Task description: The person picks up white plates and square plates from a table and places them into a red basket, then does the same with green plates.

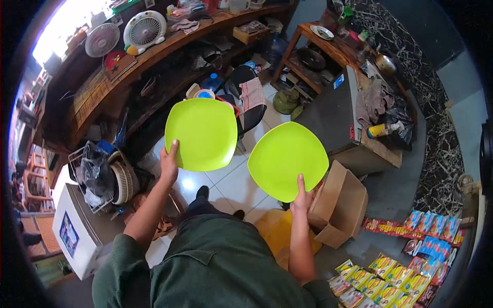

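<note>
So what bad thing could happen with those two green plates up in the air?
Each hand, left and right, pinches only the bottom edge of its green plate, so one could tip and slip out. They are held over the tiled floor and might crack if dropped. The cardboard box sits close enough to bump.

The room is rather dim, with strong white daylight from a window [67,20] at the top left, which is overexposed. A small glare lies on the floor tiles [187,184]. The fisheye lens bends the edges, and dark corners frame the view.
</note>
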`<state>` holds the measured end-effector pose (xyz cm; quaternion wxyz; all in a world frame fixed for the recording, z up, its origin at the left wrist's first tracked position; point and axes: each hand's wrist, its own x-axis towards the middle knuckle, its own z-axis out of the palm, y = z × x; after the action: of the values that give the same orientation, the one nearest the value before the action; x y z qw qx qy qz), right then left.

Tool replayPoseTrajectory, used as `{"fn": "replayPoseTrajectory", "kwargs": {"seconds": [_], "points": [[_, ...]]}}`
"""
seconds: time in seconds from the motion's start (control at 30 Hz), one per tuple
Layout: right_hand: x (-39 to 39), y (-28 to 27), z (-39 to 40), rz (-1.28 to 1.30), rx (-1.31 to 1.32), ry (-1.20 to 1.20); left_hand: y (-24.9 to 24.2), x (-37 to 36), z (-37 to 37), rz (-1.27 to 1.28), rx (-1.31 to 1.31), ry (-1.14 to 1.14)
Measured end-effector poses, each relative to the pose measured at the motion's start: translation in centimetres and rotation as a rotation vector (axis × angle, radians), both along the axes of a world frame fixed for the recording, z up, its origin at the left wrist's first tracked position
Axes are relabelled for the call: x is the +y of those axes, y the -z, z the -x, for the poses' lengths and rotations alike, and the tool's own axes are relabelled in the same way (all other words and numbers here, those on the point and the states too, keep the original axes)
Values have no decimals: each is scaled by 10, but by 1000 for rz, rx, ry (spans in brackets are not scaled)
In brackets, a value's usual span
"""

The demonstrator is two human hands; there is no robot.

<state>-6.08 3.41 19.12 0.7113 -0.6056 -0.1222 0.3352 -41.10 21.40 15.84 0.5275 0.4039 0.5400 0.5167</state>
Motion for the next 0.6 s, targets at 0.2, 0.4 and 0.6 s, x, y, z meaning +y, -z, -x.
{"fn": "replayPoseTrajectory", "kwargs": {"seconds": [0.2, 0.4, 0.6], "points": [[9, 2, -36, -35, -46, -154, -16, -9, 39, -189, 103, -184], [46, 2, -38, -100, -70, -246, -37, -28, 95, -271, 57, -445], [98, -4, -2, -104, -43, -317, -43, -43, 126, -256, 77, -565]]}}
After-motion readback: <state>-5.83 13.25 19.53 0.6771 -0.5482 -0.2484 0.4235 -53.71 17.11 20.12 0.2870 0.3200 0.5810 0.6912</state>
